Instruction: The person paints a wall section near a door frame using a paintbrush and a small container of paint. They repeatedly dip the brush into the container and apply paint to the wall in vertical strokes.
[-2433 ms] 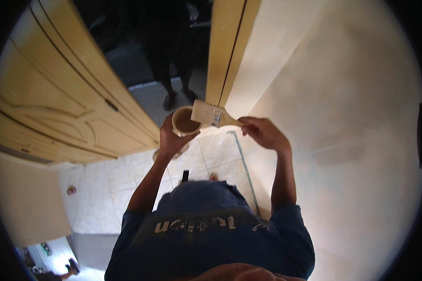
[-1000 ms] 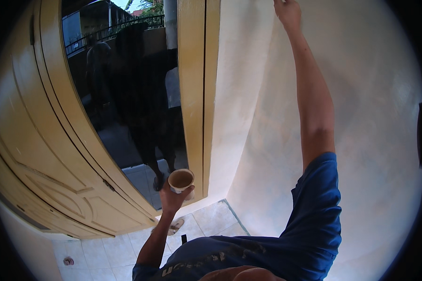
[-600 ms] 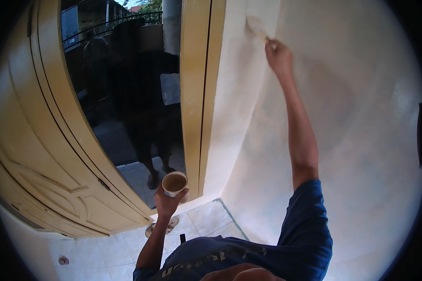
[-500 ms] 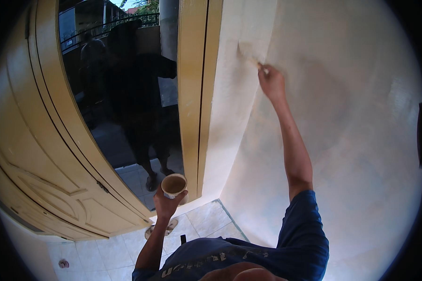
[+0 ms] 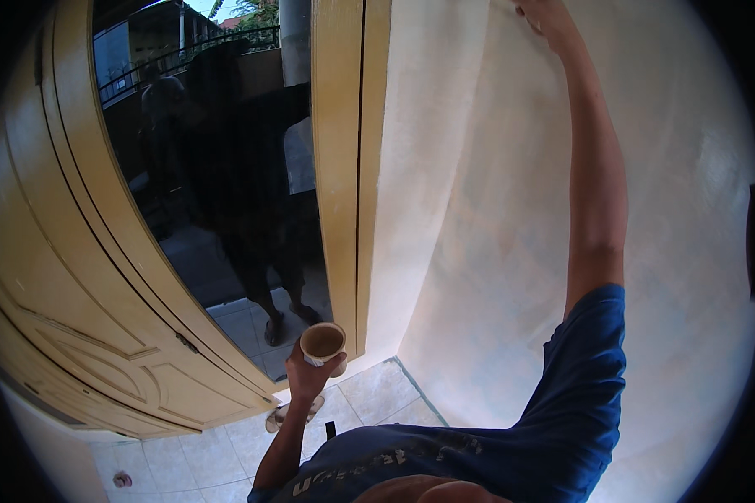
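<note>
Left hand (image 5: 308, 375) clamped around small cup (image 5: 322, 343) of paint, held low near yellow door frame (image 5: 350, 168). Right hand (image 5: 545, 17) raised to top of cream wall (image 5: 495, 251); grip and brush cut off, cannot tell. Step, judged: coating the upper wall. Next stroke needs steady downward pull.

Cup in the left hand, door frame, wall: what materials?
Cup: looks like thin paper or plastic, pale outside, brownish inside; can't settle which. Door frame: likely wood, with a yellow-ochre, slightly glossy coat and faint streaks like grain. Wall: looks like plaster or render, matte cream, with a patchy, uneven tone.
</note>
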A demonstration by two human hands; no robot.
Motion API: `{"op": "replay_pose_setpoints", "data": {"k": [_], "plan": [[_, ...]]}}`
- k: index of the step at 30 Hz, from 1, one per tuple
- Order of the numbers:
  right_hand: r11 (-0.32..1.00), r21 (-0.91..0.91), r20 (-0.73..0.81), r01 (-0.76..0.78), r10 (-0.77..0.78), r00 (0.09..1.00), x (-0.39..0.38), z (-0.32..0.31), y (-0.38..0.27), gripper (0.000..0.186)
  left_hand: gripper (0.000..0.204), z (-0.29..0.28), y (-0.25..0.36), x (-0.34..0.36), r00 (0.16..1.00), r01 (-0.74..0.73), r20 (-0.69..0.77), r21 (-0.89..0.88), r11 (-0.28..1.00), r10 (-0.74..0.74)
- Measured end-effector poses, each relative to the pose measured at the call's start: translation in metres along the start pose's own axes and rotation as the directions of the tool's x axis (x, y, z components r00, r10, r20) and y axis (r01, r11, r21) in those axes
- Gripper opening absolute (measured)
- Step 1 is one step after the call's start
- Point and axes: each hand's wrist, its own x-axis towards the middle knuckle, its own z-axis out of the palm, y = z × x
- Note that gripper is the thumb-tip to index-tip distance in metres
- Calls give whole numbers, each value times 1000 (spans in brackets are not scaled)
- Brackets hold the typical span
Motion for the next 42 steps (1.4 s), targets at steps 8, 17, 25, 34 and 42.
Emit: {"op": "replay_pose_setpoints", "data": {"k": [8,17,25,34,42], "plan": [[812,-312,-427,494,-584,690,141,36,11,28,70,-4,-8,-5,993,87,-81,-20,996,-88],[873,-258,-297,413,-478,826,66,73,49,29,69,-5,-15,-17,986,108,-121,-54,993,-113],[980,-113,-180,164,-182,967,-181,147,89,22,72,-1,-21,-19,995,95,-28,-52,994,-96],[995,-15,110,-95,96,989,-329,173,108,20,76,-1,-22,-19,999,34,25,-30,999,-33],[978,-202,228,41,6,974,-228,87,58,29,77,-8,-22,-23,999,35,30,3,999,-35]]}}
